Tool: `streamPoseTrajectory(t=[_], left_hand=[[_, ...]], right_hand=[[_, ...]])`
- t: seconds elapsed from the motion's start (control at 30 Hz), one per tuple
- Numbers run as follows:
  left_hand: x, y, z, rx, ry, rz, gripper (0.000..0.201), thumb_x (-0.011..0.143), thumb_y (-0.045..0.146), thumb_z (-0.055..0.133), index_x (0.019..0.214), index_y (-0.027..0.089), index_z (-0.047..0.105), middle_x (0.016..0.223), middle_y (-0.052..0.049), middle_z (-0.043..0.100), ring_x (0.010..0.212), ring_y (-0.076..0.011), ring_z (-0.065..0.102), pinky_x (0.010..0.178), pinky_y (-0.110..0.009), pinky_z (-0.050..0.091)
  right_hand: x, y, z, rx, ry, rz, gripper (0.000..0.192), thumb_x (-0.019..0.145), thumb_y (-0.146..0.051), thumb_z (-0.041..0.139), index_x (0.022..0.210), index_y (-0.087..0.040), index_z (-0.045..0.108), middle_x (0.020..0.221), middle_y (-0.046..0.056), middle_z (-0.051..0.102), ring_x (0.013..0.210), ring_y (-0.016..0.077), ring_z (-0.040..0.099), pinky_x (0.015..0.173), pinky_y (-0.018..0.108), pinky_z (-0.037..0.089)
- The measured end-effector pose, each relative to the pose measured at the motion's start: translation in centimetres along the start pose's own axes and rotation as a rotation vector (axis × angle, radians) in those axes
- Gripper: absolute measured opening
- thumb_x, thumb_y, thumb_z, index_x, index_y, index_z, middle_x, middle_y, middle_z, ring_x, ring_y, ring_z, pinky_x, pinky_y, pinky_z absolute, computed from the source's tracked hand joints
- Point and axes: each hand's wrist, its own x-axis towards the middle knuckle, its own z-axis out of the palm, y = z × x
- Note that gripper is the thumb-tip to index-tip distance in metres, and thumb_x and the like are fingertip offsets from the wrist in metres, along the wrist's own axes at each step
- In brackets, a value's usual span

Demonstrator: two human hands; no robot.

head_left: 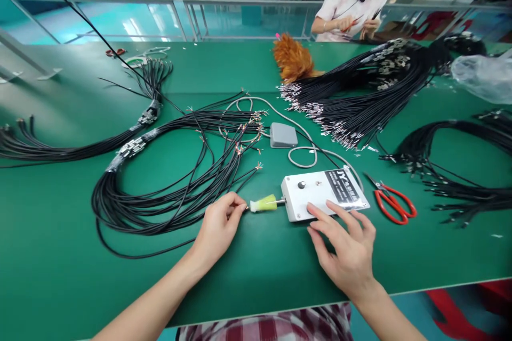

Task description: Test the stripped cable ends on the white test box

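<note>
My left hand (219,228) pinches the end of a black cable (176,245), right at the tip of a yellow-green conical piece (265,203). That cone sits on a metal shaft coming out of the left side of a white control box (306,192) with a black knob and a small switch. Spread fingers of my right hand (344,245) rest on the box's front part, holding nothing. Behind my left hand lies a looped bundle of black cables (120,202), their stripped ends showing coloured wires.
A grey foot pedal (283,135) with a grey cord lies behind the box. Red-handled scissors (394,202) are to its right. More black cables (360,101), an orange feather duster (293,58) and a plastic bag (486,77) lie farther back. A co-worker (352,10) sits across the table.
</note>
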Motion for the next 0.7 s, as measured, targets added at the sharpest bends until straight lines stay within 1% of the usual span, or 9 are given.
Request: streamPoseTrajectory(t=[0.1,0.17,0.27,0.37,0.43,0.5,0.6,0.63,0.7], left_hand=[[-0.4,-0.1,-0.9,0.001,0.025,-0.011,0.016,0.083,0.029,0.058,0.071,0.018,0.061,0.062,0.002,0.058,0.057,-0.0134,0.053,0.053,-0.022,0.039],[-0.9,0.1,-1.7,-0.011,0.037,-0.021,0.016,0.084,0.030,0.058,0.074,0.018,0.061,0.063,0.002,0.057,0.055,-0.0124,0.052,0.050,-0.021,0.039],[-2.0,0.7,-2.6,-0.110,-0.001,-0.055,0.016,0.083,0.030,0.062,0.092,0.017,0.062,0.072,0.000,0.059,0.057,-0.0117,0.053,0.049,-0.021,0.042],[-3.1,1.3,-2.9,-0.230,-0.045,-0.094,0.025,0.082,0.026,0.066,0.104,0.018,0.060,0.081,-0.002,0.059,0.062,-0.0119,0.055,0.052,-0.021,0.045],[-3.7,1.5,-2.9,-0.254,-0.045,-0.097,0.023,0.082,0.025,0.066,0.104,0.018,0.061,0.083,-0.002,0.060,0.066,-0.0130,0.056,0.055,-0.022,0.047],[-3.9,1.9,-3.0,-0.253,-0.030,-0.085,0.020,0.082,0.024,0.067,0.100,0.017,0.062,0.082,-0.003,0.062,0.070,-0.0143,0.058,0.058,-0.023,0.049],[-2.8,3.4,-3.9,-0.253,0.032,-0.013,0.017,0.080,0.022,0.069,0.096,0.017,0.064,0.081,-0.004,0.064,0.073,-0.0155,0.060,0.064,-0.025,0.051],[-1.9,4.0,-4.4,-0.264,0.080,0.036,0.018,0.080,0.022,0.069,0.096,0.017,0.064,0.082,-0.003,0.064,0.072,-0.0148,0.060,0.064,-0.025,0.052],[0.7,5.3,-5.6,-0.287,0.247,0.182,0.021,0.081,0.025,0.069,0.099,0.018,0.061,0.084,-0.002,0.063,0.070,-0.0129,0.060,0.065,-0.024,0.051]], right_hand=[[0.0,0.4,0.1,0.006,0.009,-0.008,0.012,0.089,-0.013,0.065,0.087,-0.024,0.060,0.103,0.001,0.078,0.107,0.0274,0.064,0.099,0.048,0.034],[-0.2,0.3,-0.1,0.028,0.010,-0.008,0.012,0.088,-0.012,0.064,0.090,-0.024,0.061,0.104,0.003,0.077,0.110,0.0289,0.061,0.099,0.049,0.034],[-0.9,-0.6,-0.5,0.090,0.004,-0.054,0.015,0.087,-0.011,0.064,0.096,-0.023,0.062,0.106,0.007,0.077,0.116,0.0291,0.056,0.101,0.050,0.034],[-1.8,-1.9,-0.5,0.206,-0.050,-0.118,0.018,0.087,-0.008,0.060,0.098,-0.023,0.062,0.109,0.006,0.076,0.115,0.0251,0.059,0.102,0.046,0.035],[-2.2,-2.5,-0.2,0.270,-0.100,-0.152,0.020,0.087,-0.006,0.057,0.099,-0.022,0.062,0.111,0.006,0.075,0.111,0.0222,0.063,0.100,0.042,0.038],[-2.3,-2.8,0.2,0.299,-0.112,-0.187,0.020,0.087,-0.006,0.054,0.098,-0.020,0.062,0.110,0.007,0.075,0.106,0.0202,0.067,0.095,0.037,0.044],[-2.1,-2.7,0.9,0.296,-0.070,-0.220,0.017,0.086,-0.007,0.055,0.094,-0.020,0.063,0.103,0.007,0.077,0.096,0.0193,0.072,0.084,0.031,0.052],[-2.1,-2.6,1.2,0.292,-0.062,-0.226,0.016,0.086,-0.008,0.055,0.094,-0.020,0.063,0.102,0.007,0.077,0.094,0.0193,0.073,0.081,0.030,0.054],[-2.1,-2.2,1.7,0.276,-0.065,-0.232,0.016,0.085,-0.009,0.058,0.094,-0.020,0.064,0.102,0.007,0.077,0.092,0.0198,0.074,0.079,0.028,0.057]])
